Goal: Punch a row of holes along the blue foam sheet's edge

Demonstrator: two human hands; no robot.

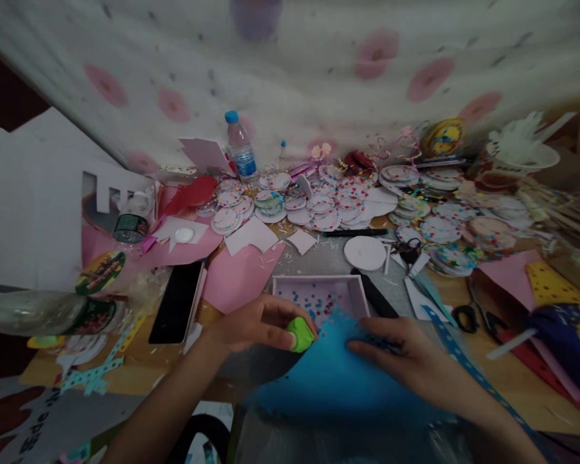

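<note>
My left hand is closed around a small green paper punch, which sits at the upper left edge of a blue paper sheet. That edge of the sheet is ragged with punched-out notches. My right hand lies on the blue sheet with its fingers stretched out, pressing it down. Just beyond both hands stands a shallow pink tray with coloured confetti dots in it.
A black phone lies to the left, scissors to the right. Several confetti-dotted paper discs cover the far table, with a water bottle, pink paper sheets, a white disc and a plastic bottle lying at left.
</note>
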